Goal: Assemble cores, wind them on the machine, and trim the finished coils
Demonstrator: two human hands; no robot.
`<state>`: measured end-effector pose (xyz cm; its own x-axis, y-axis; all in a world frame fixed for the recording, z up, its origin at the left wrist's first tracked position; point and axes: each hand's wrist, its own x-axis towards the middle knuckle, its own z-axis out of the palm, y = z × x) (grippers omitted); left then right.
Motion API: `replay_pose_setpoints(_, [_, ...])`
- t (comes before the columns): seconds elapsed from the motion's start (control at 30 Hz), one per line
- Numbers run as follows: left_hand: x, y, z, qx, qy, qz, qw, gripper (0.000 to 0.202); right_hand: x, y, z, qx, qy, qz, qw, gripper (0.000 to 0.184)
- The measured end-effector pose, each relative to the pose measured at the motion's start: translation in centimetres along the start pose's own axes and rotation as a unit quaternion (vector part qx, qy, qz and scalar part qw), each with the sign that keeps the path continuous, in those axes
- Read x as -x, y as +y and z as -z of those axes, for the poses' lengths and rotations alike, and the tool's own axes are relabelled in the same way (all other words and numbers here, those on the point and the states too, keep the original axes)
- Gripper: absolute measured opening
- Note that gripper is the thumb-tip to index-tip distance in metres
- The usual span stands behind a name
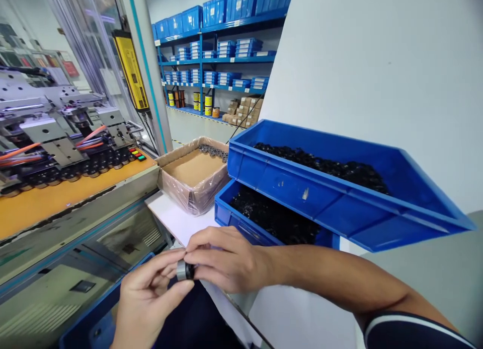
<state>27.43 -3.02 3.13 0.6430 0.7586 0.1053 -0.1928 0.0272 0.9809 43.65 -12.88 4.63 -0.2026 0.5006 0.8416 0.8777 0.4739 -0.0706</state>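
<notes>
My left hand (149,296) and my right hand (226,261) meet low in the middle of the view, both pinched on one small round part (184,271) with a silver rim and a dark core. The left thumb and fingers hold it from the left, the right fingers close on it from the right. Just beyond my hands, two blue bins are stacked: the lower bin (241,220) and the tilted upper bin (339,208), both full of small black parts.
A cardboard box (194,175) wrapped in clear film stands on a white table (177,220). To the left is a machine (56,137) with an orange deck, cables and a yellow light curtain. A blue bin edge (94,313) lies below my hands. Shelves of blue boxes stand behind.
</notes>
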Motion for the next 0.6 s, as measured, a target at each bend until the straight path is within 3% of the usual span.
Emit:
replay_pose_setpoints(0.23, [-0.6, -0.9, 1.0, -0.007, -0.056, -0.045, 0.997, 0.032, -0.1, -0.1, 0.1, 0.007, -0.008, 0.011, 1.000, 0.015])
replay_pose_setpoints(0.47, [-1.5, -0.6, 2.2, -0.039, -0.132, -0.006, 0.990, 0.035, -0.2, 0.2, 0.2, 0.038, -0.007, 0.080, 0.996, 0.022])
replay_pose_setpoints(0.53, [-1.7, -1.1, 2.5, -0.055, -0.128, 0.007, 0.990, 0.035, -0.1, 0.4, 0.0, 0.058, 0.003, 0.099, 0.993, 0.022])
replay_pose_setpoints(0.6, [-1.6, -1.9, 2.4, -0.053, -0.086, 0.012, 0.995, 0.036, 0.0, 0.5, -0.5, 0.104, 0.007, 0.126, 0.986, 0.025])
